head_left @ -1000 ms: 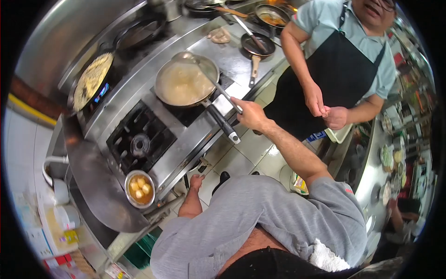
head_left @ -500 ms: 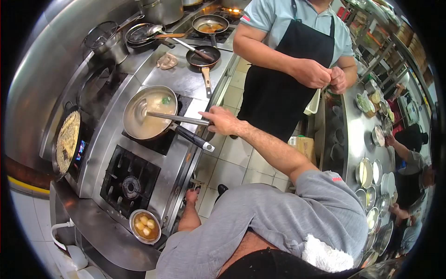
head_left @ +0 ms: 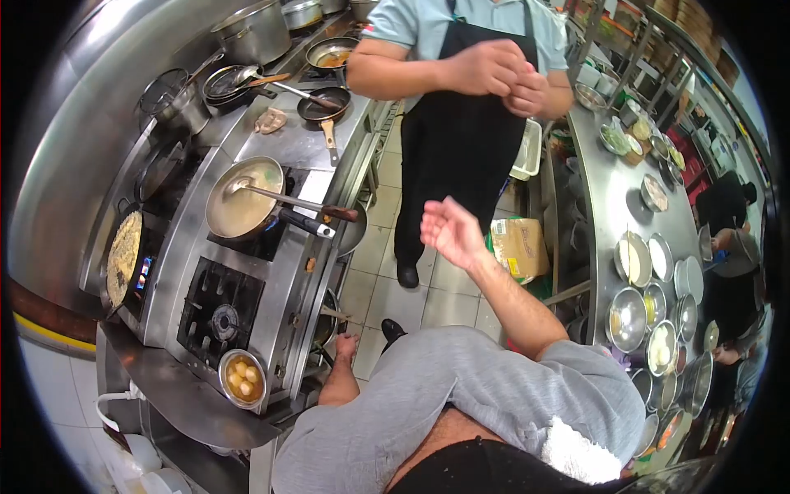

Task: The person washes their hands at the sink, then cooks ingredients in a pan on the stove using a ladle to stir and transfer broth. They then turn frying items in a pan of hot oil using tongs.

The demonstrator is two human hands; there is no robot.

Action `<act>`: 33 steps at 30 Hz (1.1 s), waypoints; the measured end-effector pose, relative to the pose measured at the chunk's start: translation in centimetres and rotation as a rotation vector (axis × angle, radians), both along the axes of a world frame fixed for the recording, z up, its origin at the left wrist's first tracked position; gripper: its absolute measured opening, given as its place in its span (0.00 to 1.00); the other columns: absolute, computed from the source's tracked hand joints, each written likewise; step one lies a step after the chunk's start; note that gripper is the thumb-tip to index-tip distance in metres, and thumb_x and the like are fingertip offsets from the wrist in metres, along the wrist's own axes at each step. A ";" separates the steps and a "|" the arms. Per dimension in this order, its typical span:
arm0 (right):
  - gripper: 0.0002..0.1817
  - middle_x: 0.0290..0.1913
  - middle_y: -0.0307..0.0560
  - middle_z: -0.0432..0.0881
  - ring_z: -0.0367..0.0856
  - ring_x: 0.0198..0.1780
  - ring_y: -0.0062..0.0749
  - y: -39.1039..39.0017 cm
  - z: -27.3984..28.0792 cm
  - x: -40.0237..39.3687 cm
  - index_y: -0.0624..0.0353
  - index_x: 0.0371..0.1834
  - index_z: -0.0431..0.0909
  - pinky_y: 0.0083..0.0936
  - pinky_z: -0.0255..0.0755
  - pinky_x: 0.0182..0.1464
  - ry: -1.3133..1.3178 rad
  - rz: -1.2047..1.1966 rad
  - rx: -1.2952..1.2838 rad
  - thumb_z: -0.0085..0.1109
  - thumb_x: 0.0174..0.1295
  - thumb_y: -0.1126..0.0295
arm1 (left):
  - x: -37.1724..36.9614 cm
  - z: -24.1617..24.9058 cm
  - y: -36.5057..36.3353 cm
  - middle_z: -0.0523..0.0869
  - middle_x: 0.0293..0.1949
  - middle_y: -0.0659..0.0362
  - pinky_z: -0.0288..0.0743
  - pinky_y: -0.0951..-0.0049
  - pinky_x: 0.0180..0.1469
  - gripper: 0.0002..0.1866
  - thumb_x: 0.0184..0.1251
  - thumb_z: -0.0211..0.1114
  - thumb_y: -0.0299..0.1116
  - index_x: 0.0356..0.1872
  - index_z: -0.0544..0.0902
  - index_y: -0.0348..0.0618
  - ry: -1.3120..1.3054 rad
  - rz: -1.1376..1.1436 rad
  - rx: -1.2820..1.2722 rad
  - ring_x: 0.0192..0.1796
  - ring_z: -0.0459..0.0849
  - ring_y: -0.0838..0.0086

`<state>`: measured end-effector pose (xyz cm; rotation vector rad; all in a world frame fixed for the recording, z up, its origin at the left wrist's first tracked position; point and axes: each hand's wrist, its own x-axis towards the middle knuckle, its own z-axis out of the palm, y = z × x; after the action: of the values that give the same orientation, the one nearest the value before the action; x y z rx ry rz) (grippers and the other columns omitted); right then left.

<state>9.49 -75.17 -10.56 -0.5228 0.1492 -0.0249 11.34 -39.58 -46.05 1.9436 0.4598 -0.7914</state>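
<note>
Biggest thing here, the long stainless-steel cooking range [head_left: 284, 284] sweeps down the left of the kitchen. Facing it, a co-worker in a pale blue shirt and black apron [head_left: 453, 156] brings both hands together at the chest, and the hands blur. At the back of the range, a wide black pan [head_left: 137, 272] carries a flat, pale, speckled layer, blue flame showing at its edge. And here's the round silvery pan [head_left: 212, 206], black handle outward, cloudy pale broth inside, sitting over a burner! The long steel ladle [head_left: 288, 198] rests with its head in that broth, brown grip poking past the rim, nobody holding it. Down at the near corner, a small steel bowl [head_left: 261, 391] has whitish balls in amber liquid. The right hand [head_left: 455, 235]: palm upward, fingers loosely spread, nothing in it, apart from the ladle. The left hand [head_left: 346, 346] hangs low beside the range front; its finger pose I can't tell.
</note>
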 end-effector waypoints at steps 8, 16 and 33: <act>0.20 0.50 0.56 0.71 0.64 0.57 0.54 -0.3 9.5 -5.5 0.48 0.51 0.66 0.68 0.53 0.54 -0.571 0.020 0.219 0.44 0.60 0.52 | -8.6 2.7 1.3 0.74 0.22 0.60 0.63 0.74 0.15 0.16 0.48 0.68 0.36 0.35 0.73 0.41 -0.003 0.168 -0.067 0.19 0.70 0.77; 0.19 0.45 0.55 0.75 0.72 0.50 0.44 -0.4 0.9 -11.9 0.56 0.45 0.72 0.46 0.66 0.50 -0.248 -0.066 0.306 0.45 0.61 0.54 | -16.2 0.0 7.4 0.70 0.18 0.61 0.61 0.75 0.16 0.12 0.52 0.64 0.36 0.33 0.73 0.41 0.075 0.278 -0.105 0.15 0.66 0.75; 0.33 0.59 0.58 0.60 0.53 0.63 0.50 9.3 5.6 -17.1 0.63 0.56 0.60 0.43 0.46 0.62 -0.627 -0.522 -2.261 0.56 0.46 0.59 | -15.2 15.1 -0.8 0.59 0.62 0.51 0.62 0.58 0.55 0.42 0.58 0.46 0.63 0.64 0.50 0.41 0.157 0.062 -0.915 0.58 0.64 0.59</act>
<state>-7.60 -65.90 -4.98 -2.6640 -0.4809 -0.9466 -3.90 -40.40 -30.98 1.0198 0.1843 -0.9072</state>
